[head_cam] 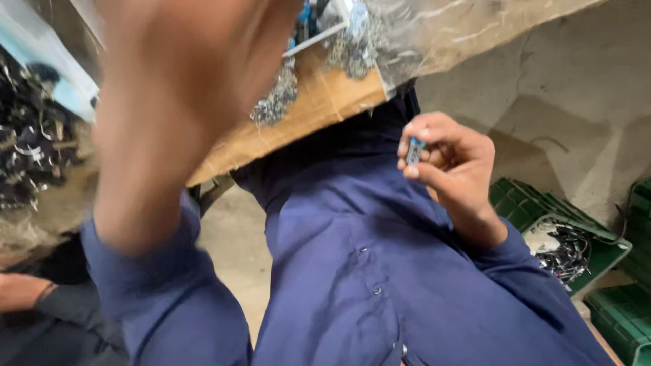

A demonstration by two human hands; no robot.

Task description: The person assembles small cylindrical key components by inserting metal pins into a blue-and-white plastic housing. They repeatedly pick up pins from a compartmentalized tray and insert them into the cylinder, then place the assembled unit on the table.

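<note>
My right hand [453, 163] is raised in front of my dark blue shirt [366, 271]. Its thumb and fingertips pinch a small blue and silver part [414, 150]. My left hand [183, 74] is lifted very close to the camera. It is large and blurred, and its fingers run out of view at the top, so I cannot tell whether it holds anything. Its blue sleeve [156, 298] hangs below it.
A wooden table edge [319, 102] crosses the top, with clear plastic bags of small metal parts [352, 41] on it. Green crates [542, 210] stand on the concrete floor at the right, one holding metal pieces [563, 247]. Another person's hand [17, 291] shows at the lower left.
</note>
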